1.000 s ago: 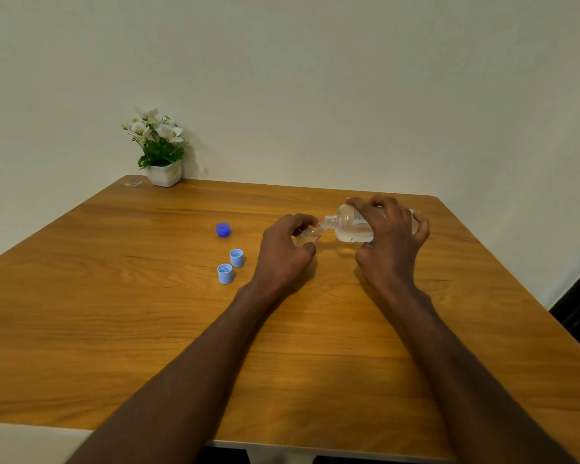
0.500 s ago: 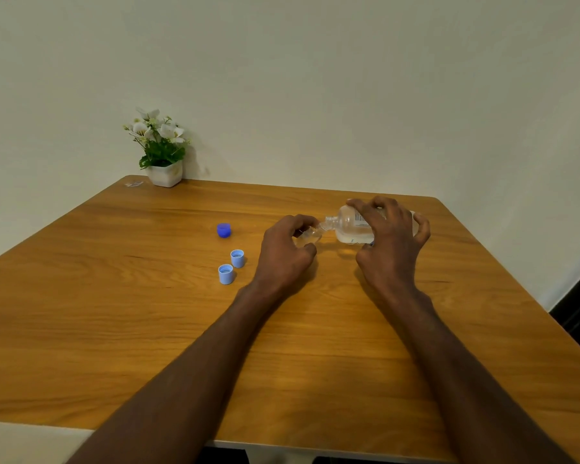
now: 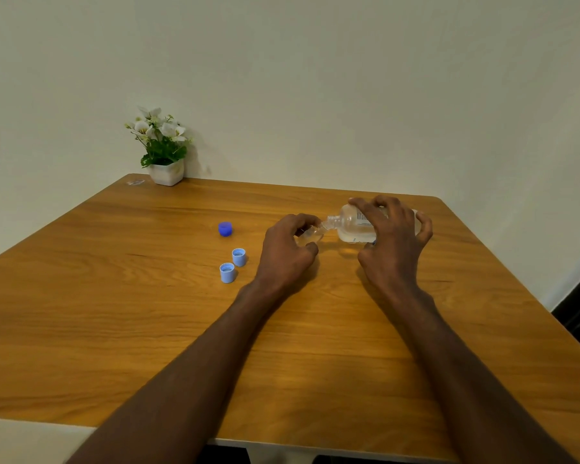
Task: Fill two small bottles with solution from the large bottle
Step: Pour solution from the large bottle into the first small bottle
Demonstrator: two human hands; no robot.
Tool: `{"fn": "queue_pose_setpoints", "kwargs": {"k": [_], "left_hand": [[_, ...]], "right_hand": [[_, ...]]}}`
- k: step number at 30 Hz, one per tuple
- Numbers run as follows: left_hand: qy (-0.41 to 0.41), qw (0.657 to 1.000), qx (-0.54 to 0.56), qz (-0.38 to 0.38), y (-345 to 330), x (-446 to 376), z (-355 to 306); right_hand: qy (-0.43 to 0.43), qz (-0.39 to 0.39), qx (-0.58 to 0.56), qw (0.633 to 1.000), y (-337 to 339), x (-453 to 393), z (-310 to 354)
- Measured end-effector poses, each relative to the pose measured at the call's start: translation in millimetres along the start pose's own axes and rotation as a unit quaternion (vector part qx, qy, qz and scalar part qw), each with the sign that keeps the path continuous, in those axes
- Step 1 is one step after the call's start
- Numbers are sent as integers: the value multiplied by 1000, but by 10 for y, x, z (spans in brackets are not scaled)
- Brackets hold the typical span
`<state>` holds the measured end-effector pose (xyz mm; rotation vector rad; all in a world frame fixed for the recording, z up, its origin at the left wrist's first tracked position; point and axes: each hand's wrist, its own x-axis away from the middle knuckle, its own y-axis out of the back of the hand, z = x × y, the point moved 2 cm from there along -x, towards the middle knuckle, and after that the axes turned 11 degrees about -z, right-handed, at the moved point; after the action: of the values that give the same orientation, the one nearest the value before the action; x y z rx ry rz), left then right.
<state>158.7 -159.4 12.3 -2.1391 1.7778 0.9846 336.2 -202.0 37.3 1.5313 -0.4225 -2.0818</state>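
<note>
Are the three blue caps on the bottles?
No, the dark blue cap and the two light blue caps sit loose on the table, left of the left hand.

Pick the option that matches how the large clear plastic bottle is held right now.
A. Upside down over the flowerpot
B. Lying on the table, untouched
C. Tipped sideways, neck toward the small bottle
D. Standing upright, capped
C: the right hand holds the large clear plastic bottle tipped, neck meeting the small clear bottle in the left hand.
</note>
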Motion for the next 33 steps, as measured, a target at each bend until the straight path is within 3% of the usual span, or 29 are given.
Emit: {"fn": "queue_pose_setpoints", "kwargs": {"k": [33], "left_hand": [[1, 1000, 1, 3, -15, 21, -22]], "right_hand": [[-1, -2, -7, 1000, 42, -4, -12]]}}
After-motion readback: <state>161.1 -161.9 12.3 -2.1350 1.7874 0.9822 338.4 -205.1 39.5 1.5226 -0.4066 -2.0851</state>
